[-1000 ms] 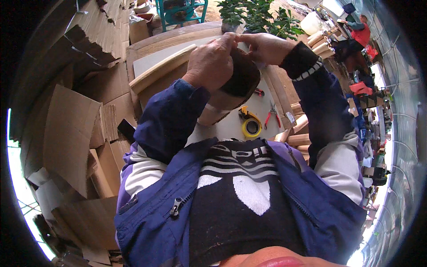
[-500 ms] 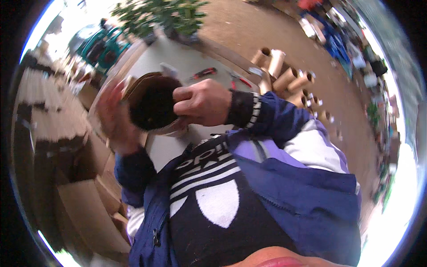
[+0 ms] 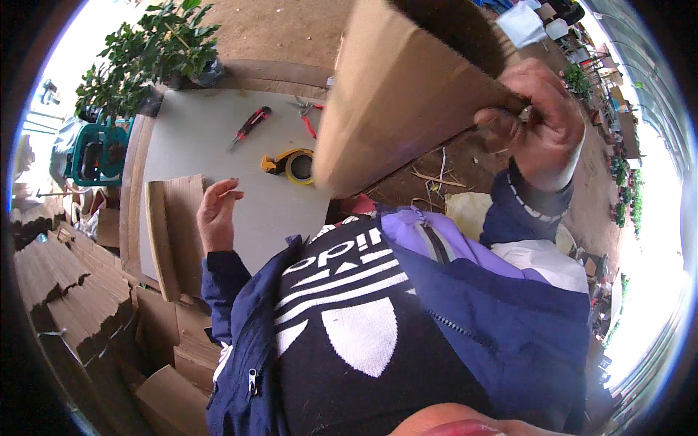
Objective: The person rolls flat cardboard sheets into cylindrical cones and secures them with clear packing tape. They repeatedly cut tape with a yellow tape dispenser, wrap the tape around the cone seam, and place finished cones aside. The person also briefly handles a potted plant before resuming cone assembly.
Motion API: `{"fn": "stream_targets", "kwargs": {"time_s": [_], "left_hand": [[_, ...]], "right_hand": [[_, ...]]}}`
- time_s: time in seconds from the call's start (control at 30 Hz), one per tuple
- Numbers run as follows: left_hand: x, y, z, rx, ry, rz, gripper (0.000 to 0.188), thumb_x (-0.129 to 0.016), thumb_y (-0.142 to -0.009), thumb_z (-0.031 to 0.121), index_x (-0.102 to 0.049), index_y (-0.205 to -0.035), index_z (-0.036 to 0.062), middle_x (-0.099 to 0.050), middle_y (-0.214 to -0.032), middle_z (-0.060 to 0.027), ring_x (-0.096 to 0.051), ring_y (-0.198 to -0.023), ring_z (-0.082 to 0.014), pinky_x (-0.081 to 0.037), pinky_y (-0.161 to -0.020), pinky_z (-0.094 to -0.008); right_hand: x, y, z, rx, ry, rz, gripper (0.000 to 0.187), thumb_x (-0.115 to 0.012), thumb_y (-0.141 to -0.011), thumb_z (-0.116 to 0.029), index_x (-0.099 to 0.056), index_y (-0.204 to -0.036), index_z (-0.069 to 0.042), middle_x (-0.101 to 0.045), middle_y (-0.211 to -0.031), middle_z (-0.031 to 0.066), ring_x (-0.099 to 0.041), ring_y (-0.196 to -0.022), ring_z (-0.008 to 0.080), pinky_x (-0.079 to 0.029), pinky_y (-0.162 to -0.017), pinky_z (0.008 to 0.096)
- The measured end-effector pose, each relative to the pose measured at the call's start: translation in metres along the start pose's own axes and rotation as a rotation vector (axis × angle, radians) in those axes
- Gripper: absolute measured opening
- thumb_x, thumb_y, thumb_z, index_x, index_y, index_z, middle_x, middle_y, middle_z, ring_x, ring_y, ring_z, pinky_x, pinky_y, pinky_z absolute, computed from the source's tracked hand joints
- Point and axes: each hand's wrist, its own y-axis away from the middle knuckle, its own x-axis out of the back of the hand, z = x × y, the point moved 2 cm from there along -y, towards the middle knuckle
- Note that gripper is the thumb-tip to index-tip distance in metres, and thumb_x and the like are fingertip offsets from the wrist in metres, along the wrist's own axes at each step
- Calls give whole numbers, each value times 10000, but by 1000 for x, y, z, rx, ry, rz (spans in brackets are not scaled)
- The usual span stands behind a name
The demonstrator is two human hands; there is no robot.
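Observation:
My right hand (image 3: 542, 120) pinches the rim of a rolled brown cardboard sleeve (image 3: 407, 94), lifted at the right of the table. Its open end faces up and away, so the inside is dark. My left hand (image 3: 217, 216) is empty, fingers apart, just beside a stack of flat cardboard pieces (image 3: 185, 232) on the table's left side. On the grey tabletop (image 3: 211, 123) between my hands are a yellow tape dispenser (image 3: 273, 164) with its roll, a red and black utility knife (image 3: 251, 126), and red-handled pliers (image 3: 307, 116), partly hidden by the sleeve.
Leafy potted plants (image 3: 156, 51) stand at the far left corner of the table. A green crate (image 3: 98, 154) is beyond its left edge. Bundles of flat cardboard (image 3: 80, 291) are piled at the left. Brown ground (image 3: 276, 33) extends beyond the table, and plants and clutter line the right.
The cardboard sleeve has moved from between both hands to the right, now in my right hand alone. My left hand has let go of it. The view has shifted, revealing the tape dispenser.

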Motion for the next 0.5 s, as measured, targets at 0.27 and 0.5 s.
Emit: {"fn": "stream_targets", "kwargs": {"time_s": [0.27,0.5], "left_hand": [[-67,-35,-32,179,-165,-162,185,-536,-958,-8,-618,-1125,-7,-669,-1070,-47,-651,-937,-147,-514,-865,-286],[-161,-82,-63,451,-145,-19,210,-552,-954,-10,-624,-1151,6,-670,-1072,-43,-651,-943,-141,-511,-875,-281]], "right_hand": [[-27,97,229,-372,350,-41,259,-834,-738,-179,-631,-799,-32,-592,-756,115,-585,-681,275,-462,-602,362],[-83,262,510,-798,321,-103,280,-856,-681,-214,-630,-723,-55,-594,-744,120,-590,-702,325,-471,-624,418]]}}
